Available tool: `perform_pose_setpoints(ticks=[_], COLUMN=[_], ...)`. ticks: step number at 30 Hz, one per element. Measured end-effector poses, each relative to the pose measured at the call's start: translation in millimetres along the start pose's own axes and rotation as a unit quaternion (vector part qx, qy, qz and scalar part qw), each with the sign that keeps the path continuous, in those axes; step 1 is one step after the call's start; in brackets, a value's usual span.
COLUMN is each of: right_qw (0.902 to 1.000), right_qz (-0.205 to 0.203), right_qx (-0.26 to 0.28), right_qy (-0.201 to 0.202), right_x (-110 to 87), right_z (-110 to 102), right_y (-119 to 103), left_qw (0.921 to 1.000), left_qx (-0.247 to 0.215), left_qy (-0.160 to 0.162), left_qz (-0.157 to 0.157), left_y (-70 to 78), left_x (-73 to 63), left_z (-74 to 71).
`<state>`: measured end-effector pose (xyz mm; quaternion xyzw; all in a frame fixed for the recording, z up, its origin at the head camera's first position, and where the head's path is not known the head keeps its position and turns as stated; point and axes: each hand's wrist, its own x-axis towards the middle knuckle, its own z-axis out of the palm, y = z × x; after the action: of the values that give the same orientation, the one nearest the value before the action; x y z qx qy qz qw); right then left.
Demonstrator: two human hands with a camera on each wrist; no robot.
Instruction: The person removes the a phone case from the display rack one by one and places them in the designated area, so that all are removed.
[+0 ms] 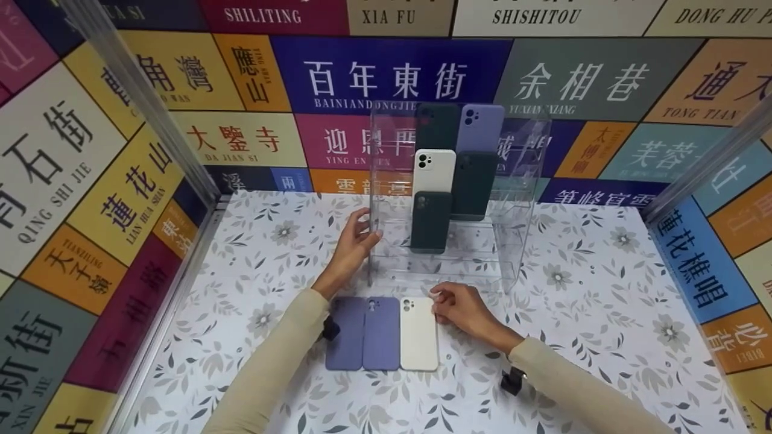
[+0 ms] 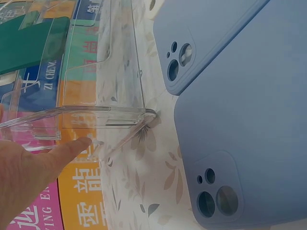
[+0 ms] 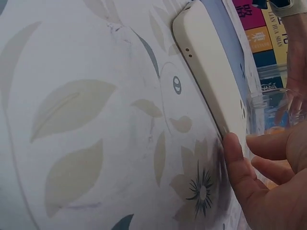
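Note:
Three phone cases lie side by side on the table: a left purple case [image 1: 344,334], a middle purple case [image 1: 382,337] and a white case [image 1: 418,337]. My right hand [image 1: 467,310] is at the white case's upper right edge. In the right wrist view a fingertip [image 3: 232,143] touches or nearly touches that edge, and the case lies flat. My left hand [image 1: 354,241] rests at the left side of a clear display stand [image 1: 476,256], its thumb [image 2: 72,151] stretched along the side panel. Its other fingers are mostly hidden in the left wrist view.
On the stand's tiers stand another purple case [image 1: 481,128], another white case [image 1: 434,169] and several dark green cases, among them a front one [image 1: 430,223]. A floral cloth [image 1: 579,337] covers the table. Printed panels [image 1: 398,66] wall the back and sides.

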<state>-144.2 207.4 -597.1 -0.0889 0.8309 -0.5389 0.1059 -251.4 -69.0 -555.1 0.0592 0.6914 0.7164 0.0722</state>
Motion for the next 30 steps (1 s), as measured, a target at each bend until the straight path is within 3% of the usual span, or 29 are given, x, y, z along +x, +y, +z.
perform_pose_setpoints(ticks=[19, 30], right_qw=[0.9926, 0.9885], right_qz=[-0.046, -0.059], right_qx=[-0.082, -0.107], right_qy=[0.077, 0.089], right_x=[1.1, 6.1], right_z=[-47, -80], right_y=[-23, -41], left_qw=[0.9999, 0.9999], left_qx=[-0.009, 0.002], left_qy=[-0.002, -0.007], left_qz=[0.009, 0.009], left_y=[-0.3, -1.8], left_x=[-0.1, -0.6], left_z=[-0.1, -1.1])
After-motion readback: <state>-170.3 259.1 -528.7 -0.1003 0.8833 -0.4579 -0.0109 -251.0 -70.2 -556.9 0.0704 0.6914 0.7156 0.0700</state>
